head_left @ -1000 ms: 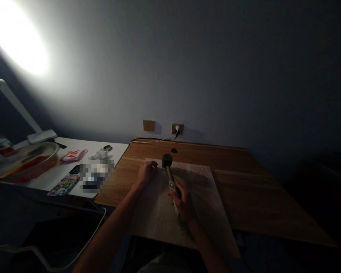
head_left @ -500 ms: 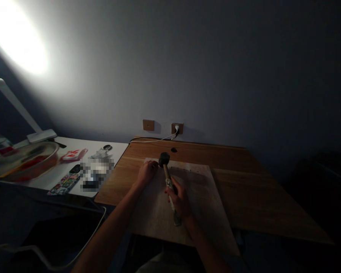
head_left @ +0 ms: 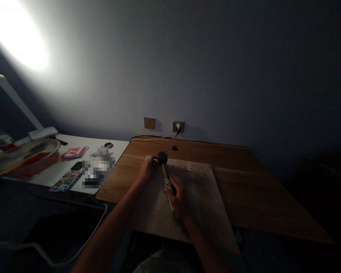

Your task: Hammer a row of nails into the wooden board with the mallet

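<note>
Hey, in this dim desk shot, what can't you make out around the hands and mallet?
Head view, dim throughout.
- Whether the left hand pinches anything by the mallet head: fingers and shadow hide it.
- Mallet handle's middle: covered by the right hand.
- Dots along the board: too small to name.
- Patch on the white table: blurred out.
- Bowl: cut by the left edge.

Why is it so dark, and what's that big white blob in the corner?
Head view: the blob is glare on the wall above a lamp arm, washed out white; elsewhere it is dim, so the right hand gripping the hammer and the left hand by its head show little detail; a patch on the white table is pixelated.
</note>
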### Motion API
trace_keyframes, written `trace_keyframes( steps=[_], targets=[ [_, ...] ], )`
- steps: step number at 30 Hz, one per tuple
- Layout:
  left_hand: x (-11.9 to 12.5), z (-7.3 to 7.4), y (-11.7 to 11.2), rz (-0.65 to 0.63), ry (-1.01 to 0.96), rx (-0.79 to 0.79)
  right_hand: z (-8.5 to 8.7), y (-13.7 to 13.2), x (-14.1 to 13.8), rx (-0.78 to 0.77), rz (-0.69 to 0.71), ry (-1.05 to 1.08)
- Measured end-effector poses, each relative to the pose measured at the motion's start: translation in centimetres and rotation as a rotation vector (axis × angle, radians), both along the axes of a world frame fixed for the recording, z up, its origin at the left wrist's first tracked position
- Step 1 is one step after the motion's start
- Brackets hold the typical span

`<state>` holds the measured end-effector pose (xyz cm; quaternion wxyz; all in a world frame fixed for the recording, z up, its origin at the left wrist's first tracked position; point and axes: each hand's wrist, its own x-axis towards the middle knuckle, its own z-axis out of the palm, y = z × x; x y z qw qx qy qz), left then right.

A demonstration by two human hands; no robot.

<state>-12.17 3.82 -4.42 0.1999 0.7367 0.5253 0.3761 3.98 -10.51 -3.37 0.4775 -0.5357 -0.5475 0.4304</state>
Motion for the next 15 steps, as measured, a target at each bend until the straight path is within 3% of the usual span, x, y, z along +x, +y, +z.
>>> trace_keyframes(
  steps=[15],
  targets=[
    [-0.2,-0.9,0.5,0.032,0.007,0.028,-1.0,0.2,-0.1,0.028,0.014,-0.053]
  ],
)
